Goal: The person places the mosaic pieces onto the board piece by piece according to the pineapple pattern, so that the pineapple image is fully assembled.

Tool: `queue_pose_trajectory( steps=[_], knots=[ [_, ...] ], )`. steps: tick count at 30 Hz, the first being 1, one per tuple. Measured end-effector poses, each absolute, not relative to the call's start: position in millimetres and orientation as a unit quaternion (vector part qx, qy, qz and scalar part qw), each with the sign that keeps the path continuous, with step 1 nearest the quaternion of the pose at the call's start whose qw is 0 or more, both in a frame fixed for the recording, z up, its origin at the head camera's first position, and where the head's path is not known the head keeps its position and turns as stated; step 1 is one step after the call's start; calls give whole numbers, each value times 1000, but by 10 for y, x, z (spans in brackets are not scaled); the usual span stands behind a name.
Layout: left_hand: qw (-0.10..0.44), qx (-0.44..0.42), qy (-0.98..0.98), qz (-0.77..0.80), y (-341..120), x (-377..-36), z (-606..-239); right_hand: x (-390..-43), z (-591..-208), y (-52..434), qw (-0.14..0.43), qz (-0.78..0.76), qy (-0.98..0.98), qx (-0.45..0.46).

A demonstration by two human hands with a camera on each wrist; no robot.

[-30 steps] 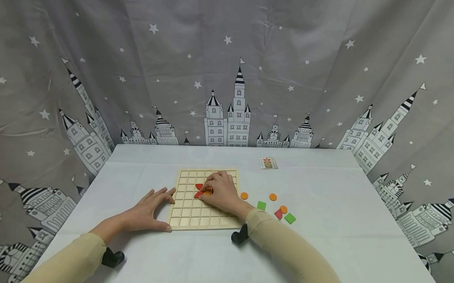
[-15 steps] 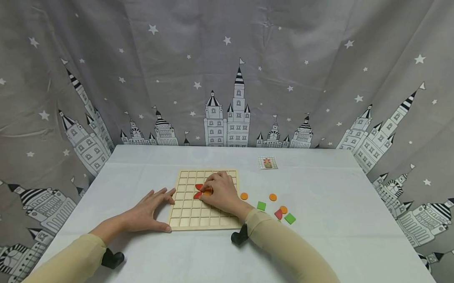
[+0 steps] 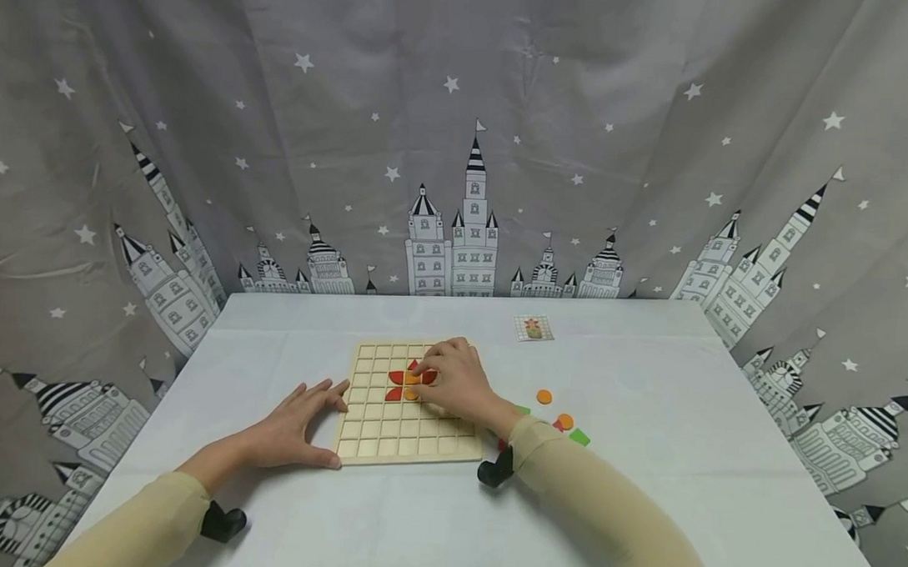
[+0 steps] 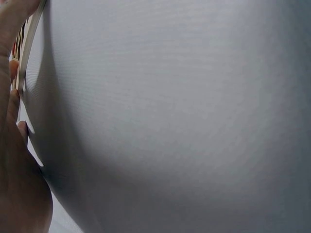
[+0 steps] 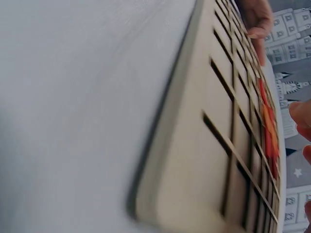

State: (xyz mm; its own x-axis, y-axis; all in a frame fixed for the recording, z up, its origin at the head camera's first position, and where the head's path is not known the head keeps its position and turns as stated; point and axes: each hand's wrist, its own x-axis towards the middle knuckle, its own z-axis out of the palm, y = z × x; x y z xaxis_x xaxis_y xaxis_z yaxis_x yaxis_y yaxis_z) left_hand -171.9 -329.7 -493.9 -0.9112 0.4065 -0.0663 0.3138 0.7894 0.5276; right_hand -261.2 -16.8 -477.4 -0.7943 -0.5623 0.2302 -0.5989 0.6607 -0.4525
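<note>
A square wooden grid board point(image 3: 373, 443) lies on the white table. My left hand point(image 3: 295, 428) rests at its left side, fingers spread, with fingertips and thumb right at the edge. Over the middle of the board is my right hand point(image 3: 460, 384), its thumb and fingers slightly bent and apart, with nothing seen between them. Below its fingertips, an orange disc point(image 3: 410, 395) sits in a grid cell beside a red quarter-round piece point(image 3: 393, 395). Another red piece point(image 3: 396, 377) lies one row farther back. More red and orange pieces are partly covered by the fingers.
Right of the board lie loose pieces, among them an orange disc point(image 3: 543, 397), another orange disc point(image 3: 565, 422) and a green square point(image 3: 580, 437). My right wrist partly covers others. A small picture card point(image 3: 533, 328) lies farther back. A grey castle-print curtain point(image 3: 459, 150) hangs behind the table.
My right hand has shifted slightly right and lifted off the orange disc, uncovering more red and orange pieces. Its wrist now covers some loose pieces. My left hand has stayed in place.
</note>
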Motion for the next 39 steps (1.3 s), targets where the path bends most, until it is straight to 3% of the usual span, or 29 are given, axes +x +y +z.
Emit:
queue_pose_trajectory(
  steps=[12,27,39],
  knots=[
    [78,199,942,260,-3300,-1709,-4962,-2601,-4682,540,8,308,-897,317],
    [80,198,941,261,-3308,-1723,-4982,-2595,-4608,1514,-27,314,-925,212],
    [77,200,942,258,-3306,-1731,-4987,-2547,-4732,2010,-46,293,-925,239]
  ],
)
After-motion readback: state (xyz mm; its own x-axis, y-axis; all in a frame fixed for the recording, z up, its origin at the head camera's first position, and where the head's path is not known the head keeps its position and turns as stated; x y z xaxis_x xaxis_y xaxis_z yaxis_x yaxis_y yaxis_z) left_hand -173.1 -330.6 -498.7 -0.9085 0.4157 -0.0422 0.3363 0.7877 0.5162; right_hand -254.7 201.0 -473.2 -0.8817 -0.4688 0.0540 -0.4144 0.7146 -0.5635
